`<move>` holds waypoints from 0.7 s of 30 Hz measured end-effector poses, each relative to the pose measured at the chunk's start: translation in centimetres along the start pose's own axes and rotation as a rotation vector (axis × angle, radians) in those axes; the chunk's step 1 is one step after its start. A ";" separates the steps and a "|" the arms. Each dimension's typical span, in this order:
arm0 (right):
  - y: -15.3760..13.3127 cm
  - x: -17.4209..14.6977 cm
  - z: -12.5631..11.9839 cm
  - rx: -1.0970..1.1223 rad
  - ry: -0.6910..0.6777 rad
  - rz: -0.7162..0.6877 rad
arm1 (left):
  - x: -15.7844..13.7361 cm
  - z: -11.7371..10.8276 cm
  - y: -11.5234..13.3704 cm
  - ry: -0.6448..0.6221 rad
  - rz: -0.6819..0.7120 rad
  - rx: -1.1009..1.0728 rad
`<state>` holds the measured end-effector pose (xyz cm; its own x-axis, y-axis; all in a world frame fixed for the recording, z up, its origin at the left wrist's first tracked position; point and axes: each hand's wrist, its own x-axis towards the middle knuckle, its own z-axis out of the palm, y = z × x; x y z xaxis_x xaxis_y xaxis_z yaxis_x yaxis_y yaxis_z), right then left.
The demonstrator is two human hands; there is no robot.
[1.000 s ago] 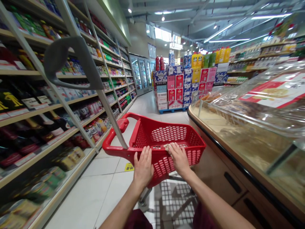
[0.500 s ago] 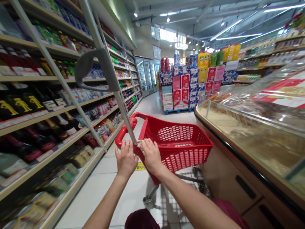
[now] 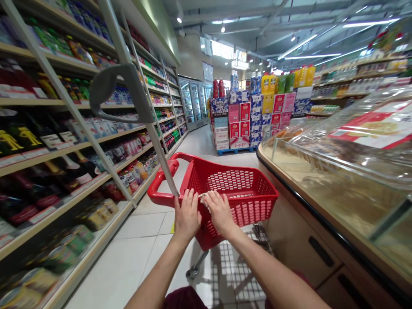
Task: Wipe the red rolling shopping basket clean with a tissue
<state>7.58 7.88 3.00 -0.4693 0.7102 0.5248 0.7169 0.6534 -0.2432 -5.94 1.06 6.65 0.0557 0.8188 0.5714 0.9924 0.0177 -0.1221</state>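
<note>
A red plastic shopping basket (image 3: pixel 244 214) with slotted walls rides on a wheeled frame in front of me. A grey pole (image 3: pixel 162 159) with a dark grey grip (image 3: pixel 124 92) rises from its handle end. My left hand (image 3: pixel 187 219) is closed over the near rim, right beside the foot of the pole. Farther along that rim, my right hand (image 3: pixel 220 214) presses a crumpled, pale cloth or tissue (image 3: pixel 204 197) against the plastic. Only a small edge of it shows past the fingers. Nothing is visible inside the basket.
On the left stand shelves (image 3: pixel 41 161) of bottles and cans. A glass-sided counter (image 3: pixel 296 197) with clear packages runs close along the right. Stacked drink boxes (image 3: pixel 240 120) stand on a blue pallet ahead, with glass-door fridges (image 3: pixel 193 101) behind.
Both hands have slid rightward along the near rim, away from the pole, with the pale cloth still under the right one. My view has shifted slightly, so the surroundings appear farther left.
</note>
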 end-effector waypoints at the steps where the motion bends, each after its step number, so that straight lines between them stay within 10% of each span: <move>1: 0.6 -0.1 -0.1 -0.013 -0.007 -0.003 | 0.4 0.1 -0.1 -0.048 0.007 0.015; 7: 8.2 -2.6 -0.9 -0.203 -0.012 0.357 | 0.8 0.7 -0.4 -0.133 -0.001 0.099; 13: 6.5 -3.2 -0.5 -0.122 -0.026 -0.007 | 0.2 1.0 1.6 -0.132 -0.014 0.106; 21: 12.8 -5.6 -3.1 -0.275 -0.033 0.353 | 0.2 1.7 2.6 -0.160 0.038 0.070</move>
<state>20.95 11.41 -0.53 -0.1848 0.8881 0.4209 0.9442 0.2792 -0.1745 -3.50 2.22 5.06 0.0696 0.9006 0.4291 0.9794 0.0200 -0.2008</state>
